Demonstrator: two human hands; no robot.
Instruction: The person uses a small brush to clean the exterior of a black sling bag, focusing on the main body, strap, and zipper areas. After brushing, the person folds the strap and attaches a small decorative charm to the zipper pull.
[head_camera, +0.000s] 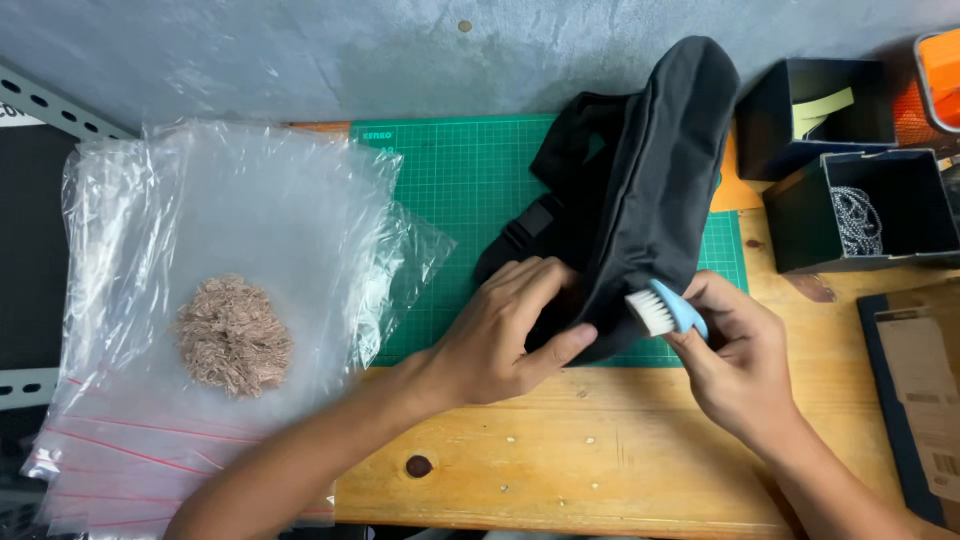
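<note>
Clear plastic bags (150, 300) are piled at the wooden desk's (560, 450) left, under a grey wall (300, 50). On the green cutting mat (460, 190), a black pouch (640, 200) is pinched by the left hand (500, 335); a blue brush (668, 310) is gripped by the right hand (735, 355). Black boxes (860, 205) are seen rightward.

Even, soft daylight — sharp focus, faint shadows, mild glare on plastic bags (200, 220).

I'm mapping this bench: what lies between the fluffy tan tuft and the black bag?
In the head view, between the tan tuft and the black bag lie clear plastic bags, the green cutting mat, and the left hand.
</note>
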